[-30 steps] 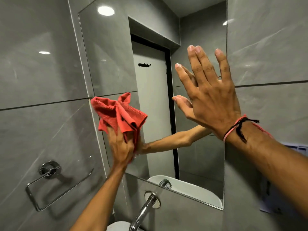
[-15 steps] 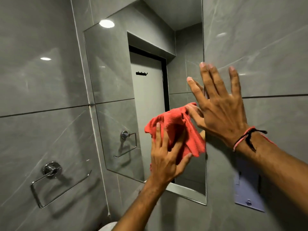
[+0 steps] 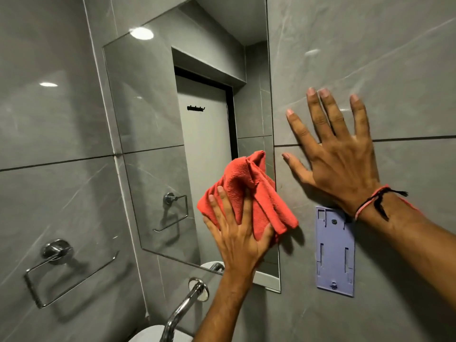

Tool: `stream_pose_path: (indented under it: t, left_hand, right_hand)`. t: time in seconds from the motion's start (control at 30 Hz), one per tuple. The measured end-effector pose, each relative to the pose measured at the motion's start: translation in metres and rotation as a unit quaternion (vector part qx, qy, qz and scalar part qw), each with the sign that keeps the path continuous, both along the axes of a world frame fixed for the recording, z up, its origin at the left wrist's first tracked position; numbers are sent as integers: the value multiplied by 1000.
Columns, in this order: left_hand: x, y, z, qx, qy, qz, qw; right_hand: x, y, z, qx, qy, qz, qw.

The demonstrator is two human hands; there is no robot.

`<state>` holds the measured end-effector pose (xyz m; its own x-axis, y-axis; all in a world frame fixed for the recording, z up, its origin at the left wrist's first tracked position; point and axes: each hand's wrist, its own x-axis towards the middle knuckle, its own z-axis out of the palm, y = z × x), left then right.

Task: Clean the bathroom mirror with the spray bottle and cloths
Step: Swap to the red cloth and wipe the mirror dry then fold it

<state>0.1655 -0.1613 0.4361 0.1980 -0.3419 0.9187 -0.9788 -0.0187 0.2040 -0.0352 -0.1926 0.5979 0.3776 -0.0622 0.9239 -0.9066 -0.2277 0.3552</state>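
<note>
The left hand point(image 3: 237, 233) reaches up on a bare forearm, fingers straight and slightly spread, palm pressing flat on a crumpled red microfibre cloth point(image 3: 259, 193). The right hand point(image 3: 340, 164) is raised higher, fingers splayed wide, palm facing away, pink and black threads point(image 3: 375, 203) tied round its wrist.

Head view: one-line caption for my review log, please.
Left hand presses a red cloth against the mirror near its right edge; right hand rests flat on the grey wall tile.

No text, brand, number or sign can be read anywhere in the view. The red cloth point(image 3: 259, 201), the mirror point(image 3: 153, 119) and the lilac plastic wall plate point(image 3: 333, 253) carry no legible lettering.
</note>
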Motion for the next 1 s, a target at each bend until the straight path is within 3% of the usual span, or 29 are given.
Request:
stream_pose_path:
  t: [0.4, 0.6, 0.83, 1.0]
  left_hand:
    - [142, -9, 0, 49, 123, 78, 988]
    - [226, -11, -12, 18, 181, 107, 977]
    - [282, -20, -20, -45, 324, -34, 944]
    - [263, -28, -10, -47, 251, -21, 967]
  right_hand:
    - [51, 5, -8, 7, -61, 44, 997]
    - [66, 4, -3, 10, -92, 54, 994]
    - [70, 6, -2, 7, -98, 54, 994]
    - [72, 7, -3, 6, -103, 45, 994]
